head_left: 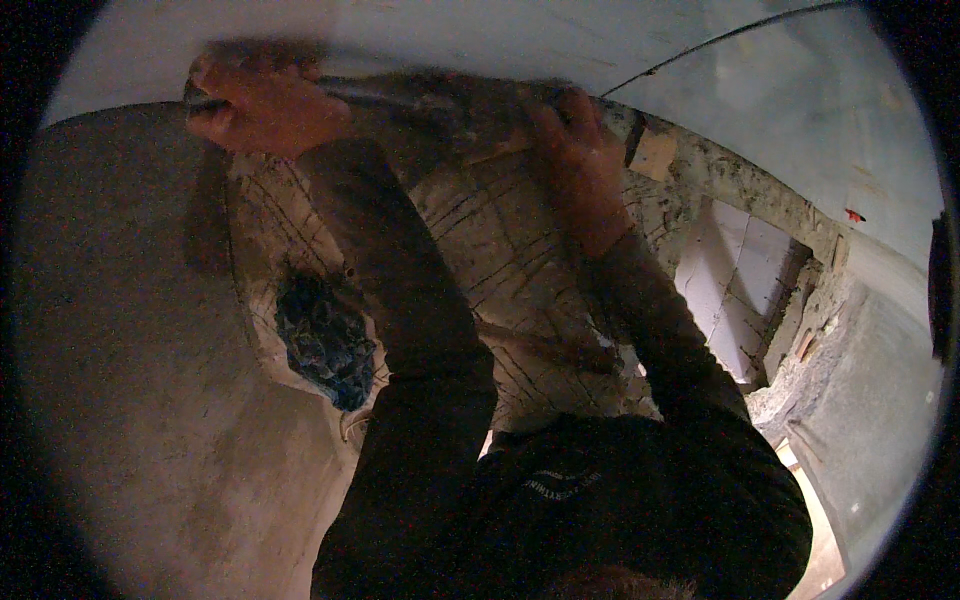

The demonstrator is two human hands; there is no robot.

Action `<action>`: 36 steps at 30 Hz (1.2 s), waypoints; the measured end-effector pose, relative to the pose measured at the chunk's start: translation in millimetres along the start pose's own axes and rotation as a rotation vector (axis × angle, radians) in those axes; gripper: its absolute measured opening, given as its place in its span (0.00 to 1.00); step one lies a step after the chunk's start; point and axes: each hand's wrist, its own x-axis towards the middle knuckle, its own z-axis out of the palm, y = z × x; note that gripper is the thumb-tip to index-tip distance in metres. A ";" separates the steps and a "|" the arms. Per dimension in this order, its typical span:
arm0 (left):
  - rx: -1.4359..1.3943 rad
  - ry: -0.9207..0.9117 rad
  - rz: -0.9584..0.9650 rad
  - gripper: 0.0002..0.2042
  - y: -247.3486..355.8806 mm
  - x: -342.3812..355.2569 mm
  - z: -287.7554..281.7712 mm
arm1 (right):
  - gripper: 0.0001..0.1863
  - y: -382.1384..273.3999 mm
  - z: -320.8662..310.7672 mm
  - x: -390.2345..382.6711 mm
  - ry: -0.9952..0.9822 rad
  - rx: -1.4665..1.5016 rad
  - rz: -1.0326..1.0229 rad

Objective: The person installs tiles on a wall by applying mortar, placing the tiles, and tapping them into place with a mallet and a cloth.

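Note:
Both arms reach up to where the wall meets the pale ceiling point(480, 38). My left hand point(270, 112) is closed in a fist, with a dark end like a handle showing beside its fingers. From that fist a long dark bar-like tool point(385, 92) with a dull metallic shine runs right, along the ceiling edge. The fingers of my right hand point(582, 165) curl around the far right end of this tool. Shadow hides the tool's exact kind. Behind my forearms, the wall point(500, 215) is beige and crossed by dark scored lines.
A crumpled dark blue bag or cloth point(325, 340) fills a hole in the wall at left. Smooth grey wall point(130, 300) lies further left. At right, a rough-edged recess holds white panels point(720, 270). A black cable point(720, 45) crosses the ceiling near a small red piece point(855, 215).

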 end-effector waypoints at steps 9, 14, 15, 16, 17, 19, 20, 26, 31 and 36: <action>-0.113 -0.056 0.152 0.19 -3.5 -4.5 3.0 | 0.21 24.8 20.9 5.3 -0.054 -0.078 -0.187; 0.041 -0.012 0.252 0.22 0.4 -8.6 3.2 | 0.20 18.2 23.8 3.4 0.016 -0.148 -0.164; 0.045 -0.018 0.236 0.22 -1.0 -8.1 -1.3 | 0.20 17.7 26.5 -0.3 0.005 -0.154 -0.168; 0.024 -0.032 0.204 0.23 -1.6 -10.3 3.9 | 0.20 24.2 27.0 3.2 -0.005 -0.167 -0.162; -0.008 -0.041 0.177 0.24 0.3 -8.5 11.2 | 0.21 28.2 26.7 7.0 -0.009 -0.176 -0.174; -0.035 -0.093 0.092 0.25 2.5 -7.9 15.4 | 0.22 29.4 22.0 5.6 -0.051 -0.190 -0.179; -0.068 -0.122 0.046 0.26 3.6 -3.1 12.3 | 0.23 24.6 21.2 2.8 -0.078 -0.181 -0.187; -0.290 -0.490 -0.350 0.31 -14.5 -5.7 -4.9 | 0.27 22.8 10.7 0.3 -0.182 -0.127 -0.158; -0.481 -0.272 -0.207 0.28 -83.7 40.4 -30.8 | 0.29 3.9 -2.1 -1.4 -0.320 -0.061 -0.025; 0.006 0.047 0.009 0.26 -50.3 1.1 -3.3 | 0.34 15.3 7.9 -33.6 -0.259 0.014 -0.023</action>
